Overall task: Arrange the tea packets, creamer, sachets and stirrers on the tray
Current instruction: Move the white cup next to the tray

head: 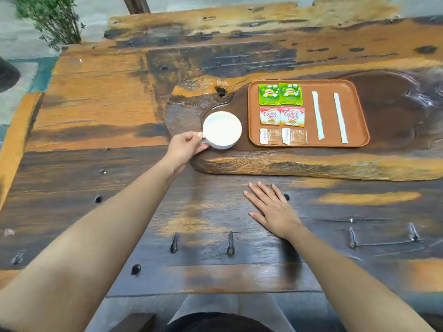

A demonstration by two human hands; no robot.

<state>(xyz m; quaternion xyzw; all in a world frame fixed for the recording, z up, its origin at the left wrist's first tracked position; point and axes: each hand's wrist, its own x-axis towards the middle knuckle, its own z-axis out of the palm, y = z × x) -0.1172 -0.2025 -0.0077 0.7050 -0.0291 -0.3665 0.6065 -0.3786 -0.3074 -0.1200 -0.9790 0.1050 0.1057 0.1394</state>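
Note:
A brown tray (359,116) sits on a raised wooden slab at the right. On it lie two green tea packets (280,94), side by side at the back left. Below them are two red-and-white creamer packets (282,115), then two clear sachets (282,136). Two white wrapped stirrers (317,115) lie lengthwise on the tray's right half. Left of the tray stands a white cup (222,129); my left hand (184,147) pinches its handle. My right hand (271,208) rests flat on the table, fingers spread, holding nothing.
The carved wooden slab (263,164) rises above the dark plank table (119,188), which has metal studs and nails. A green plant (52,17) stands beyond the table's far left corner. The table's near edge is just above my lap.

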